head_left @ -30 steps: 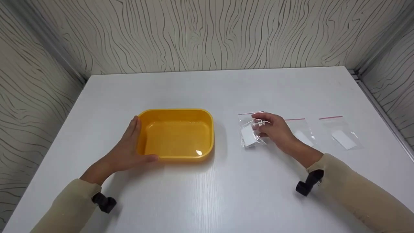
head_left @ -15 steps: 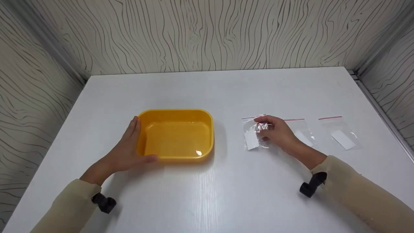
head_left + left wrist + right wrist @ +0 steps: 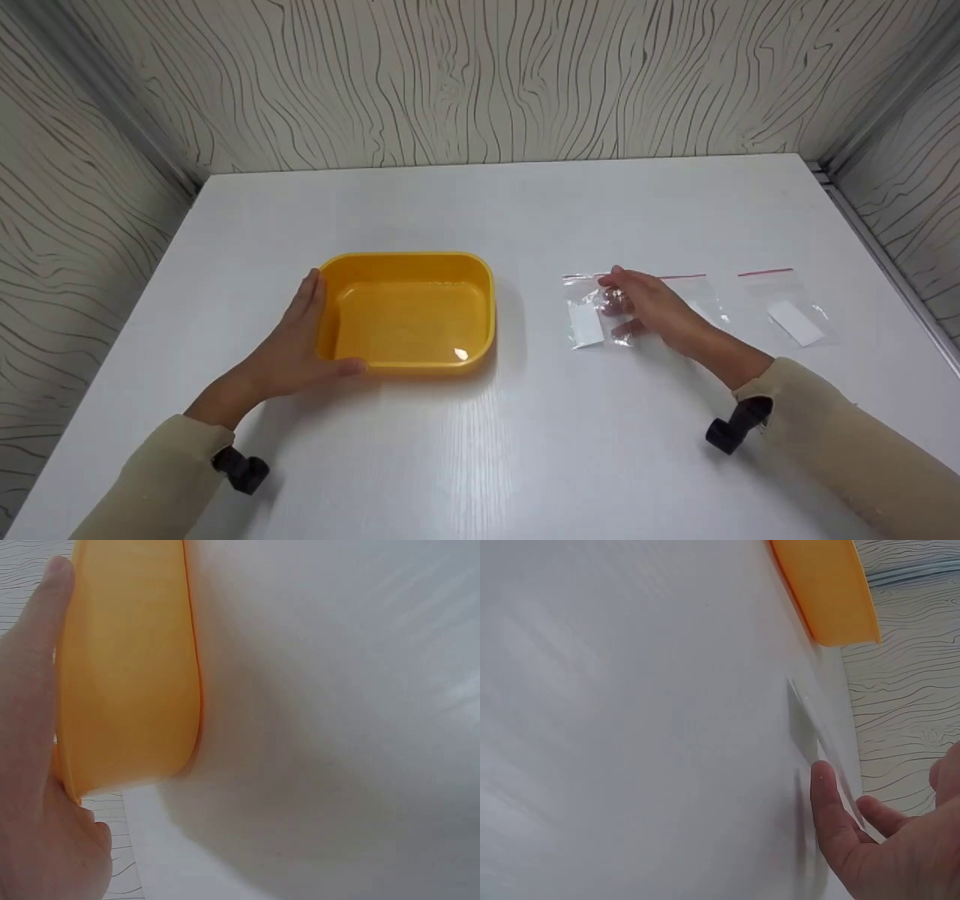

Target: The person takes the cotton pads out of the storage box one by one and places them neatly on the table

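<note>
A yellow plastic tub (image 3: 412,366) stands left of centre. My left hand (image 3: 281,356) lies against its outside at the left end, fingers straight along that side and thumb along the front wall. To the right, my right hand (image 3: 660,304) is at a clear zip bag (image 3: 585,322) with a white card inside. Its thumb and fingers are spread, and some fingertips show through the plastic. In the right wrist view the bag (image 3: 829,739) is seen edge-on, its near end between the thumb and the fingers.
Another zip bag (image 3: 718,304) is partly hidden behind my right hand. Farther right lies one more zip bag (image 3: 796,322) with a white card. All are on a white table (image 3: 480,450) with patterned panels (image 3: 465,82) behind and at the sides.
The bag at my right hand has shifted slightly right and toward me, and now looks flatter. That hand has moved right and its fingers have spread. The left hand and tub have not moved.
</note>
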A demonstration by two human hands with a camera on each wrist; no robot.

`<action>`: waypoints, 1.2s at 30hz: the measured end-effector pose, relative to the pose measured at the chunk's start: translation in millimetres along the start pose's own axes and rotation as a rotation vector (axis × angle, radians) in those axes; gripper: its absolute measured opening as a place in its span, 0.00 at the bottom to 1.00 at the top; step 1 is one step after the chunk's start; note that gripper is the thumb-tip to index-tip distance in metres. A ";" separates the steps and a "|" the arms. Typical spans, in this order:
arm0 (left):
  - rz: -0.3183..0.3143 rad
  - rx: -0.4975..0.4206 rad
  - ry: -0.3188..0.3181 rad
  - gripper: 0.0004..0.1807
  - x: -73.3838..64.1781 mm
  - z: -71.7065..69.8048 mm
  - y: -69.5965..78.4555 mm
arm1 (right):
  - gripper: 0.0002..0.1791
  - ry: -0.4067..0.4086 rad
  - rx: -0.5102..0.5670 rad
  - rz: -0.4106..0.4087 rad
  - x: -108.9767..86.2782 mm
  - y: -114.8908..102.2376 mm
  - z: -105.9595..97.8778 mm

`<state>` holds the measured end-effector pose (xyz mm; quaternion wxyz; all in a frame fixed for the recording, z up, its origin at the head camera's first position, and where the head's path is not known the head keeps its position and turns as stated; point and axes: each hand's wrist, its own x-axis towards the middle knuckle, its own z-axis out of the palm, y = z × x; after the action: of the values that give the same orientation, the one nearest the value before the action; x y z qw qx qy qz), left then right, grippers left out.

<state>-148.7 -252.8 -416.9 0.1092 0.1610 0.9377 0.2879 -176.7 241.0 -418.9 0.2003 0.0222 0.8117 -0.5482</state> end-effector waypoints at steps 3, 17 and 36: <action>0.003 0.000 -0.001 0.75 0.2 -0.4 -0.3 | 0.41 -0.011 -0.027 0.008 -0.8 -2.5 -4.3; 0.008 -0.004 0.010 0.76 2.2 -0.7 0.3 | 0.46 -0.073 -0.015 0.067 -3.8 -8.6 -18.5; -0.009 0.003 -0.010 0.76 -0.3 -0.9 1.4 | 0.47 -0.140 0.026 0.079 -8.9 -8.0 -29.8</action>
<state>-148.3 -252.3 -415.4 0.1151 0.1583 0.9383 0.2852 -179.6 266.2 -399.2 0.2776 0.0185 0.7871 -0.5505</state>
